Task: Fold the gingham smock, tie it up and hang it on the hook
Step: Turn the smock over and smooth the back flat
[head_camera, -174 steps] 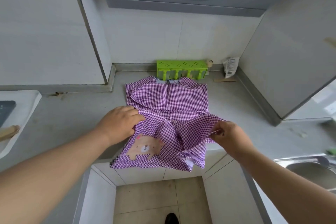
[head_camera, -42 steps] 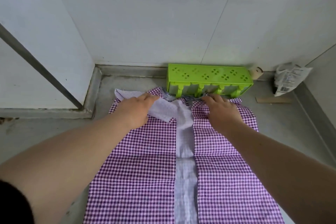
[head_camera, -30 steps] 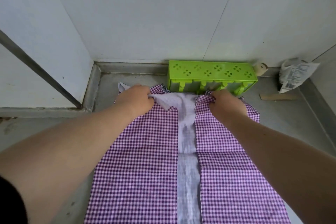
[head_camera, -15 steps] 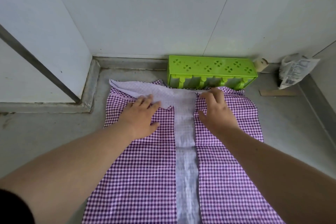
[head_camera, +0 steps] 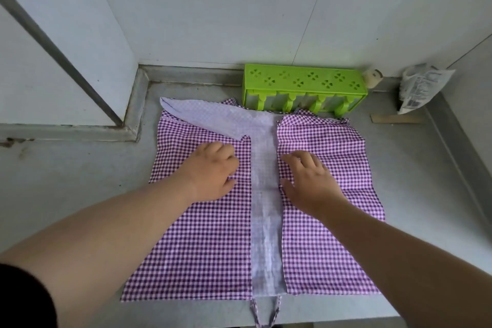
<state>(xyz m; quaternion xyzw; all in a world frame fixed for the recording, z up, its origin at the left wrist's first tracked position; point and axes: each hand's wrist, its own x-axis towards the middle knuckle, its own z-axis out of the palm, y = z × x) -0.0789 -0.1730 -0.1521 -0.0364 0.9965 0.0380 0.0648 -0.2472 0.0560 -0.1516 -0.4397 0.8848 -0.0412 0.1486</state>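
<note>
The purple-and-white gingham smock (head_camera: 207, 247) lies flat on the grey counter, back side up, its two panels folded in with a pale lining strip (head_camera: 265, 194) showing down the middle. A pale flap is turned over at its top left corner. My left hand (head_camera: 213, 170) rests palm down on the left panel. My right hand (head_camera: 310, 180) presses flat on the right panel. Two thin tie strings (head_camera: 263, 313) hang over the counter's front edge. No hook is visible apart from the green rack's pegs.
A green plastic rack (head_camera: 303, 82) with pegs stands against the back wall, touching the smock's top edge. A crumpled white packet (head_camera: 419, 86) and a small roll (head_camera: 372, 78) sit in the back right corner. A wall panel juts out at left.
Both hands have slid toward me down the smock, from the collar area to the middle of the panels, flattening the cloth. The pale flap at the top left now lies uncovered.
</note>
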